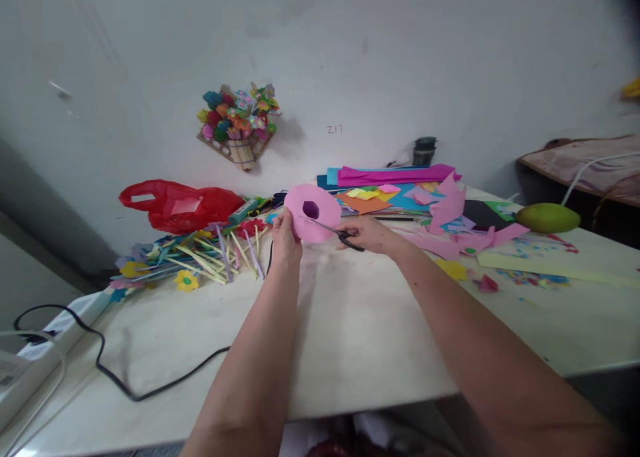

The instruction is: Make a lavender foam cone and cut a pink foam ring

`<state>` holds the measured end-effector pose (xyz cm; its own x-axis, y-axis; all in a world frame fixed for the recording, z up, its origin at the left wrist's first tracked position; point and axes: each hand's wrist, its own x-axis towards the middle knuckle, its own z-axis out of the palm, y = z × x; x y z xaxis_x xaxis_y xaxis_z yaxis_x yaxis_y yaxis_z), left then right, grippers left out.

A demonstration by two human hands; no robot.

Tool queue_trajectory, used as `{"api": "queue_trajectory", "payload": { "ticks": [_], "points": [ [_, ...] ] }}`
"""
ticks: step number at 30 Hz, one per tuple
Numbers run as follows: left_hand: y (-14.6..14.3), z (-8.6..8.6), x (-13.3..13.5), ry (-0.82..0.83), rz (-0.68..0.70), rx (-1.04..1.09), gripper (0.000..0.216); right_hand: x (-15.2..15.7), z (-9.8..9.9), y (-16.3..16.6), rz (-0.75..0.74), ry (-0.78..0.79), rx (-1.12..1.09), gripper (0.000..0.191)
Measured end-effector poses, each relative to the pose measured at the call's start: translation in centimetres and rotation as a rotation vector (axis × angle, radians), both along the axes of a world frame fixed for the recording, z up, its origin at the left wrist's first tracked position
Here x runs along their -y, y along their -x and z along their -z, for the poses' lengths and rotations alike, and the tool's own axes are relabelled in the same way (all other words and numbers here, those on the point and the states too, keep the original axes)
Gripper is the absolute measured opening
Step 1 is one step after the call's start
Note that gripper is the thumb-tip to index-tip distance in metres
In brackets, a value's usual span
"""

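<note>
Held up over the middle of the table is a round pink paper ring point(325, 207) with a dark hole at its centre. My left hand point(287, 238) pinches the ring at its lower left edge. A pair of scissors point(350, 238) with dark handles is gripped in my right hand point(369, 235). Its blades lie across the lower part of the ring and point left toward the hole. Whether the blades are parted I cannot make out. Paper flowers and folded strips lie just left of my left hand.
A red plastic bag point(185, 207) sits at the back left, near a yellow paper flower point(187, 281). Coloured sheets point(400, 175) and pink offcuts point(450, 210) lie at the back right, beside a green mango-like fruit point(547, 217). A black cable point(135, 397) crosses the front left.
</note>
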<state>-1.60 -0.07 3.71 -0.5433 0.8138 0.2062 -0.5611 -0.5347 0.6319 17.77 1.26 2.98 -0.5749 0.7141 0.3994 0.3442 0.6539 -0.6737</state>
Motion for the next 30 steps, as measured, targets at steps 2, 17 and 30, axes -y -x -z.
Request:
{"api": "queue_trajectory", "payload": {
  "ticks": [2,17,30],
  "points": [
    [-0.1,0.0,0.0,0.007,-0.011,0.006,0.033,0.1,-0.1,0.1,-0.013,0.026,0.000,0.021],
    [-0.8,0.4,0.0,0.068,-0.032,-0.047,0.032,2.4,-2.5,0.0,0.148,-0.113,0.177,0.018],
    [-1.1,0.1,0.0,0.082,-0.035,-0.043,0.034,1.3,-1.4,0.1,0.109,-0.035,0.067,0.016]
  ]
}}
